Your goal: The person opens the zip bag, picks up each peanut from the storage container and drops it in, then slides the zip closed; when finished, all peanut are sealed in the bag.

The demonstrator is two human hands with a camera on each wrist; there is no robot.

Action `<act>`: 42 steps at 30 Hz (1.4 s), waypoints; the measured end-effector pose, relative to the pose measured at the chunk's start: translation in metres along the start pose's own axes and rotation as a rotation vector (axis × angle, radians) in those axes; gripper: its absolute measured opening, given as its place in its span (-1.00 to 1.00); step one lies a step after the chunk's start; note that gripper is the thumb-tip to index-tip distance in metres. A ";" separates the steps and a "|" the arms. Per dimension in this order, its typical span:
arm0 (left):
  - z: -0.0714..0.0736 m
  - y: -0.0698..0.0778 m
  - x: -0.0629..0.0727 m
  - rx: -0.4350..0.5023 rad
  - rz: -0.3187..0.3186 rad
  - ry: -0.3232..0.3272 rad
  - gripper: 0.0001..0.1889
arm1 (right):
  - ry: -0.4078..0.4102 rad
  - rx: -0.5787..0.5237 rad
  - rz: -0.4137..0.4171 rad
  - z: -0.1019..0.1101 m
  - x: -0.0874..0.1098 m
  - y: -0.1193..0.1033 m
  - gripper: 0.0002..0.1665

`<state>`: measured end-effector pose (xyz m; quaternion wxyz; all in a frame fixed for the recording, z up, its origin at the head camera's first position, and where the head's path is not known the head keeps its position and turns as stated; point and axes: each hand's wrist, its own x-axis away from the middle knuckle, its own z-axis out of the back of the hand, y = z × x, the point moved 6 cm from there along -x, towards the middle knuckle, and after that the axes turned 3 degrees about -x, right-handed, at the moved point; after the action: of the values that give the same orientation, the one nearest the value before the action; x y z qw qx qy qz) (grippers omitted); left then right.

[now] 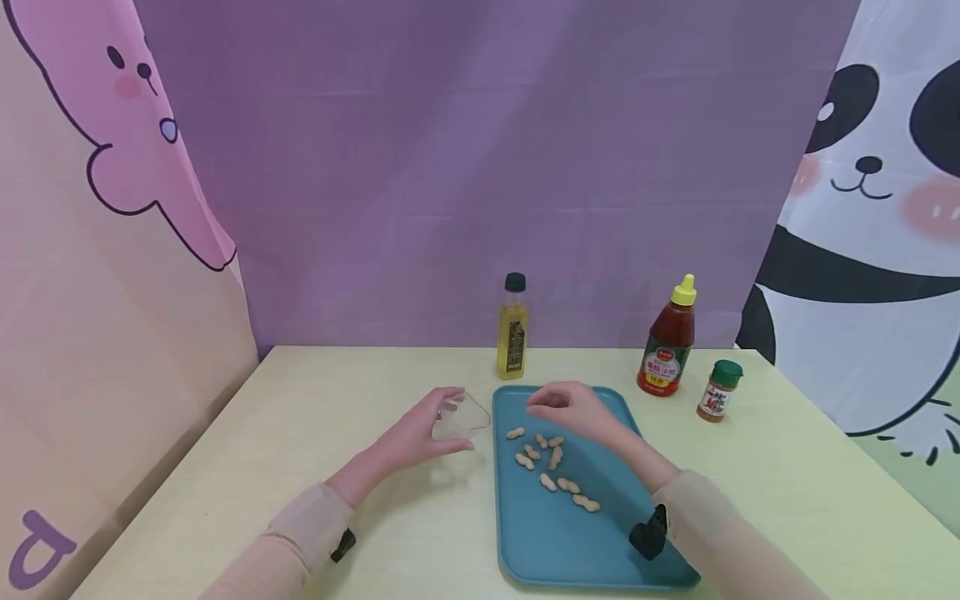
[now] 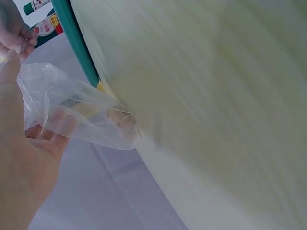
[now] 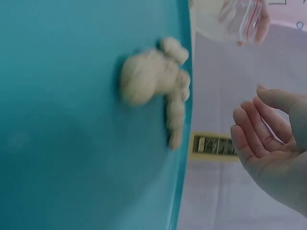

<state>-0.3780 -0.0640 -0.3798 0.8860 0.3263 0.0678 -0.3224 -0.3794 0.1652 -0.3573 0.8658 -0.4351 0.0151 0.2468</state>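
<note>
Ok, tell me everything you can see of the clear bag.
The bag is thin, crinkled and see-through, like plastic, with a red line near one end. The person's left grip holds it, fingers curved around it, just left of the tray. A tan lump, probably a peanut, shows at its far end. Whether it touches the table is unclear.

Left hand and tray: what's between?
In the head view, the clear bag reaches from the left hand toward the tray; contact with the tray is unclear.
</note>
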 end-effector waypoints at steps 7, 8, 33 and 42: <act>-0.001 -0.002 0.002 0.001 0.008 -0.008 -0.16 | -0.060 0.070 -0.052 0.006 0.007 0.021 -0.65; -0.001 -0.001 0.002 0.000 0.006 -0.008 -0.16 | -0.072 0.079 -0.062 0.007 0.008 0.023 -0.63; -0.004 -0.001 0.001 0.012 0.019 -0.019 -0.16 | -0.180 0.247 -0.148 0.004 0.015 0.041 -0.75; -0.002 0.000 0.001 0.011 0.024 -0.021 -0.15 | -0.188 0.247 -0.172 0.004 0.019 0.039 -0.78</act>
<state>-0.3767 -0.0630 -0.3817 0.8886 0.3285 0.0528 -0.3157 -0.3809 0.1950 -0.3884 0.9282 -0.3000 -0.0729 0.2076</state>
